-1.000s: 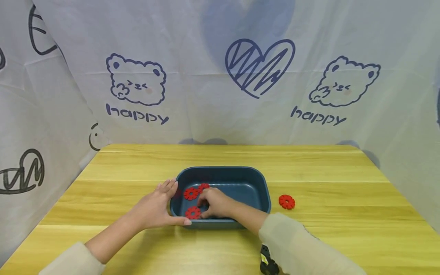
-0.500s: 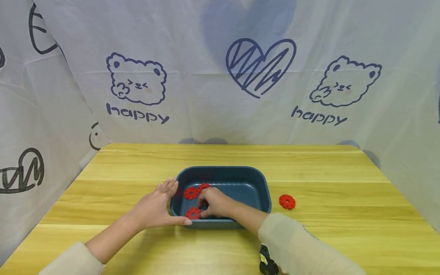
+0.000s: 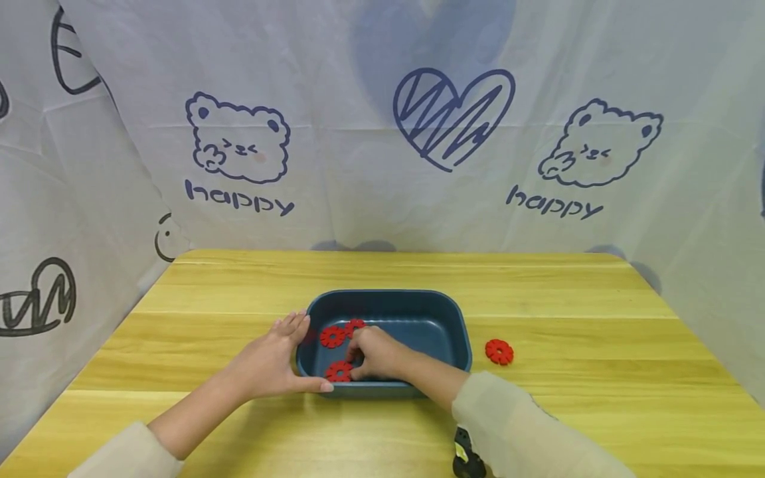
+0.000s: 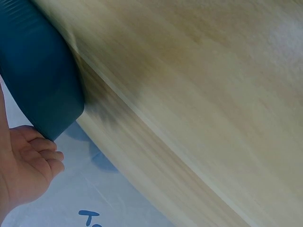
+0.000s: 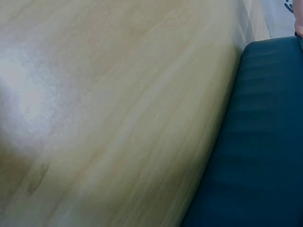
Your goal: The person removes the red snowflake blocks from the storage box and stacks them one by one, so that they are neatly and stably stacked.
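The left hand point(image 3: 271, 358) is spread around the left end of the dark blue bin point(image 3: 382, 390), presumably steadying it well in from the bench's point(image 3: 203, 292) far edge. The right hand point(image 3: 382, 355) reaches over the bin's near rim, fingers bent beside a red notched disc point(image 3: 338, 372) at the near-left corner; whether it pinches anything cannot be told. Two further discs point(image 3: 332, 336) lie farther back. A loose disc point(image 3: 499, 352) sits toward the bench's right edge. The bin is smooth, round-cornered, apparently plastic; the bench is wood-grained.

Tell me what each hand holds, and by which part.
Left hand: holds the tray by its left end. Right hand: at the right edge of the near disc; whether it grips it, I cannot tell.
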### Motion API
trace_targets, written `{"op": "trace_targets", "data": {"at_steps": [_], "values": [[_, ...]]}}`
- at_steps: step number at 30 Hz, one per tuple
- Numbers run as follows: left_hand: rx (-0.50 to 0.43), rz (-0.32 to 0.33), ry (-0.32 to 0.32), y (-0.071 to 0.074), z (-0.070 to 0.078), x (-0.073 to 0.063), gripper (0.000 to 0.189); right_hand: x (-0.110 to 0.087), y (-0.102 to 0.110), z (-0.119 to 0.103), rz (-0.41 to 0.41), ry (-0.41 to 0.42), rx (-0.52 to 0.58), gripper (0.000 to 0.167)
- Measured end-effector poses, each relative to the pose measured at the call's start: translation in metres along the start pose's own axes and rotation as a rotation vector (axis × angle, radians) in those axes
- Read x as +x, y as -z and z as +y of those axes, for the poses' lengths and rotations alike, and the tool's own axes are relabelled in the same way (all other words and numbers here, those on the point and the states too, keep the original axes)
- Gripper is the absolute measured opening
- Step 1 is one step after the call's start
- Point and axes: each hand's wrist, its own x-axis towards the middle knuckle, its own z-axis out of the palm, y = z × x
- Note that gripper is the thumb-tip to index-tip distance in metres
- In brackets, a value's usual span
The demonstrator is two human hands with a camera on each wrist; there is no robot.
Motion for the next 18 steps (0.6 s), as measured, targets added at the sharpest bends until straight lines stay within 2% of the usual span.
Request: {"op": "trace_targets", "data": {"at_steps": [9,18], "values": [[0.0,0.009,-0.005,-0.0016,-0.0007,-0.0008,0.111,-0.0001,0.002,-0.0014,-0.012,-0.005,-0.035,0.014],[0.004,0.011,-0.002,-0.0021,-0.0011,-0.0008,0.111,-0.0048,0.0045,-0.0009,0.059,0.047,-0.057,0.013]]}}
